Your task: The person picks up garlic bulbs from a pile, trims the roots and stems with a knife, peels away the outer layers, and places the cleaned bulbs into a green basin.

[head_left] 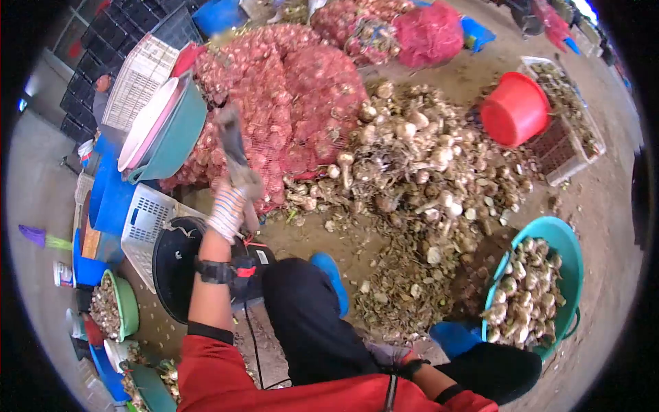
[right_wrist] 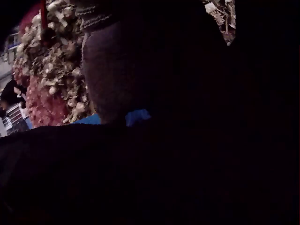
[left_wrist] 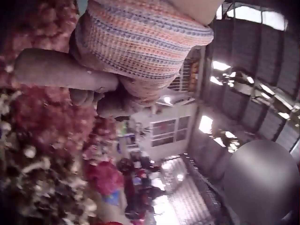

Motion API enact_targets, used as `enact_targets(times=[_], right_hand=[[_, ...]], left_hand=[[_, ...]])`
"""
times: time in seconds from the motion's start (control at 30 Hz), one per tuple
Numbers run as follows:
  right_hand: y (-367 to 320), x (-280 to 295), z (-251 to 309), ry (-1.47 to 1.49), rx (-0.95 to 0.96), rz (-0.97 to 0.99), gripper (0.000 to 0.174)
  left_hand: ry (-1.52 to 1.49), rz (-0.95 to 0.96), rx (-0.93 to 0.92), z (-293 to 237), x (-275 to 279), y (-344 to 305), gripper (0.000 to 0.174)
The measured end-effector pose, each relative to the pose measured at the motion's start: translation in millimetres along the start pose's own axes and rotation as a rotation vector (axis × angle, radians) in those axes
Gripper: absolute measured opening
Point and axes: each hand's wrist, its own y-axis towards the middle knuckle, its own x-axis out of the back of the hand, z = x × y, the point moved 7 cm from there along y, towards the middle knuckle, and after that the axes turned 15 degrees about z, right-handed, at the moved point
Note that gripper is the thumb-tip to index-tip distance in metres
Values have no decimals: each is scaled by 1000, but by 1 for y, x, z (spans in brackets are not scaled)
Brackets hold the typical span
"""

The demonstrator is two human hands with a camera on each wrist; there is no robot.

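In the head view, my left hand [head_left: 232,206], in a striped glove with greyish fingers, is raised before the red net sacks [head_left: 271,96]. It seems to grip a long grey tool [head_left: 232,137] slanting up past the fingers; its kind is unclear. The left wrist view shows the striped glove [left_wrist: 140,42] with some fingers curled. My gloved right hand [head_left: 388,353] rests low against my dark trouser leg [head_left: 309,316]. In the right wrist view part of that glove [right_wrist: 110,70] shows, its fingers lost in the dark.
Loose garlic bulbs [head_left: 412,151] lie heaped ahead, with dry peelings [head_left: 412,281] nearer. At right stand a teal tub [head_left: 575,275] of bulbs, a red bucket [head_left: 515,110] and a crate [head_left: 566,168]. A black bucket [head_left: 168,268] and a white crate [head_left: 144,220] stand at left.
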Motion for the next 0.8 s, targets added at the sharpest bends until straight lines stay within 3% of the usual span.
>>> enact_targets(times=[0.03,0.07,0.1,0.13,0.2,0.3,0.33,0.43,0.5,0.57,0.6,0.67,0.73,0.8], right_hand=[[4,10,2,63,-27,2,43],[7,20,3,109,-42,11,43],[11,30,5,154,-53,17,43],[13,42,6,180,-72,20,43],[21,57,8,248,-96,38,43],[32,73,10,316,-123,47,43],[35,76,12,333,-128,45,44],[48,80,19,361,-150,25,44],[50,85,24,357,-156,-21,44],[51,87,25,356,-164,-73,44],[51,87,24,351,-168,-102,44],[46,86,25,348,-173,-155,44],[42,81,24,361,-190,-209,44],[42,78,22,379,-204,-256,44]], left_hand=[[10,-36,16,36,5,14,24],[203,-81,108,79,11,30,25],[180,-147,292,140,22,50,26],[377,-36,414,194,23,64,26],[440,-199,802,240,13,79,26],[420,-134,566,345,25,122,42],[407,-115,490,358,23,132,48],[568,-147,579,380,30,133,43],[640,-171,513,418,34,138,39],[244,-101,507,367,-17,133,37],[195,-74,650,320,-46,121,31],[778,162,569,289,-86,116,32],[493,511,373,280,-130,105,31],[592,421,285,277,-121,107,30]])
